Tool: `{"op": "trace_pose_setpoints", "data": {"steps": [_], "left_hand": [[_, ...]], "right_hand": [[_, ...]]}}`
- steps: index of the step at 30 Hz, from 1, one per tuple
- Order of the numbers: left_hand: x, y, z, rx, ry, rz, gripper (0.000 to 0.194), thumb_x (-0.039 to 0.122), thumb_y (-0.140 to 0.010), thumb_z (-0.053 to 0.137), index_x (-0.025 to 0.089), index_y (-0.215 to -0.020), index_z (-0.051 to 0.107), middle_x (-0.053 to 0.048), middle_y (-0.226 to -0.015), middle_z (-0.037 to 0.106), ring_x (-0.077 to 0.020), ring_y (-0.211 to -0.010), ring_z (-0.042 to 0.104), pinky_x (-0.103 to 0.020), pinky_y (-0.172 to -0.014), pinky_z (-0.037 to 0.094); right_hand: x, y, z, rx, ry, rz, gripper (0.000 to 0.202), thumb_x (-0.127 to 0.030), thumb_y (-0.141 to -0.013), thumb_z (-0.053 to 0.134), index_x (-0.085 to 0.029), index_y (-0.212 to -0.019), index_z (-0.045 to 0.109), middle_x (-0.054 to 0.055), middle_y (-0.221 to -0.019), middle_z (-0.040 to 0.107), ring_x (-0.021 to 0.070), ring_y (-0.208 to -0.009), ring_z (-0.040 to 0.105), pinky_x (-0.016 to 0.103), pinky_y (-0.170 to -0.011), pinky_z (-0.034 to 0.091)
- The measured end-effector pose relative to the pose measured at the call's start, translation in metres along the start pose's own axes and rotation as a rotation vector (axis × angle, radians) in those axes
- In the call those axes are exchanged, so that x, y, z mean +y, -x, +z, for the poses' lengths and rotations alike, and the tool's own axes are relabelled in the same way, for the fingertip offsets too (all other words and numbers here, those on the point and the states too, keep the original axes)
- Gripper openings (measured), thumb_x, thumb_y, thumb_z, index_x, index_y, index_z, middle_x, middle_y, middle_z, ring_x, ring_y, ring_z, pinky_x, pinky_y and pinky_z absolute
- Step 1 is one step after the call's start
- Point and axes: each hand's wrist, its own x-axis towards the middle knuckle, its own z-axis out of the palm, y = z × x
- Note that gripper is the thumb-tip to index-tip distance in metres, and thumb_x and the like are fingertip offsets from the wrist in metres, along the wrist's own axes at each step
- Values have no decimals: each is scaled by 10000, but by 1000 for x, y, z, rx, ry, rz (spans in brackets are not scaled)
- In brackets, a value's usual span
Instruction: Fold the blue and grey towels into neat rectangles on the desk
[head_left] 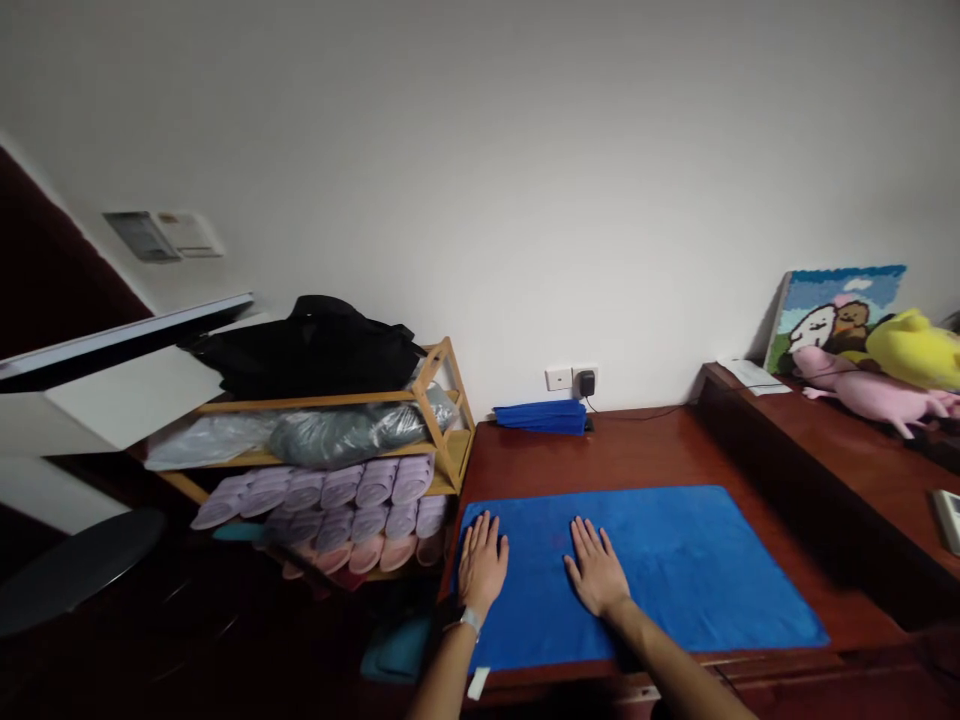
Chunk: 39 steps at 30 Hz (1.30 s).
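A blue cloth (690, 570) is spread out on the reddish-brown wooden table (637, 450), its front edge reaching the table's front edge. My left hand (482, 565) rests flat on the cloth's left end, fingers stretched out; a band circles that wrist. Flat near the cloth's middle lies my right hand (598, 568), its fingers spread and thumb apart. Neither hand grips anything. By the cloth's front left corner hangs a small white tag (478, 683).
Against the wall lies a folded blue item (541, 416), near a plugged-in black adapter (587, 382). On the left, a wooden rack (442, 400) holds a black bag (315, 350) and several slippers (341, 483). Plush toys (870, 390) and a picture (840, 310) stand on the raised right surface.
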Motion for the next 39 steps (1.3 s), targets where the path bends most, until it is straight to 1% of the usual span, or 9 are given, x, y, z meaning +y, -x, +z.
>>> {"op": "trace_pose_setpoints", "data": {"steps": [4, 7, 14, 18, 24, 27, 29, 34, 39], "left_hand": [[31, 47, -6, -21, -32, 65, 525, 390, -1038, 371, 274, -1544, 445, -46, -1644, 386, -268, -1525, 331, -507, -1257, 269], [46, 80, -8, -47, -99, 5, 541, 437, -1023, 402, 320, -1551, 427, -31, -1659, 351, -298, -1537, 298, -552, -1256, 243], [37, 116, -9, -97, -209, -194, 615, 508, -995, 380, 309, -1577, 379, -42, -1646, 364, -314, -1529, 314, -578, -1237, 264], [35, 117, -12, -120, -200, -208, 619, 543, -1009, 343, 325, -1588, 344, -34, -1656, 347, -303, -1535, 301, -569, -1236, 274], [35, 119, -15, -138, -204, -209, 625, 553, -1012, 342, 317, -1590, 335, -40, -1667, 316, -296, -1539, 287, -558, -1238, 265], [38, 118, -18, -148, -227, -219, 625, 538, -1006, 368, 312, -1588, 341, -45, -1669, 298, -293, -1541, 279, -545, -1245, 250], [42, 117, -20, -166, -231, -230, 623, 533, -1009, 365, 308, -1589, 338, -49, -1673, 282, -292, -1543, 270, -537, -1251, 239], [43, 117, -27, -207, -241, -229, 627, 530, -1010, 353, 297, -1592, 331, -46, -1679, 260, -283, -1547, 253, -521, -1252, 241], [47, 118, -28, -224, -313, -266, 637, 503, -987, 370, 282, -1585, 354, -41, -1665, 286, -305, -1545, 253, -551, -1245, 245]], "right_hand": [[-1, -2, -9, -25, -21, -4, 723, -541, -1036, 159, -116, -1621, 164, 71, -1692, 111, 240, -1579, 67, 473, -1289, 43], [-2, 4, -17, -33, -52, -32, 727, -532, -1039, 152, -88, -1615, 168, 85, -1689, 111, 247, -1578, 65, 487, -1290, 47], [23, 62, 1, 22, -120, -78, 732, -611, -1026, 155, -188, -1621, 204, 46, -1684, 155, 259, -1569, 151, 504, -1287, 116], [82, 87, 3, 83, -76, 6, 718, -610, -1018, 202, -213, -1613, 268, 48, -1672, 236, 266, -1558, 206, 520, -1278, 130], [240, 125, -22, 199, 104, 279, 788, -608, -971, 170, -154, -1582, 375, 95, -1650, 332, 294, -1553, 222, 537, -1257, 124], [293, 143, -35, 176, 141, 325, 809, -585, -945, 168, -123, -1569, 395, 97, -1653, 329, 287, -1559, 203, 509, -1254, 150], [306, 149, -39, 155, 148, 328, 815, -576, -936, 167, -117, -1574, 382, 87, -1657, 322, 270, -1559, 203, 479, -1255, 160], [302, 147, -38, 184, 139, 360, 787, -581, -925, 211, -161, -1555, 428, 82, -1637, 372, 287, -1539, 268, 508, -1248, 178], [317, 121, -52, 292, 108, 299, 723, -581, -967, 208, -201, -1500, 517, 92, -1578, 471, 287, -1433, 446, 466, -1224, 278]]}}
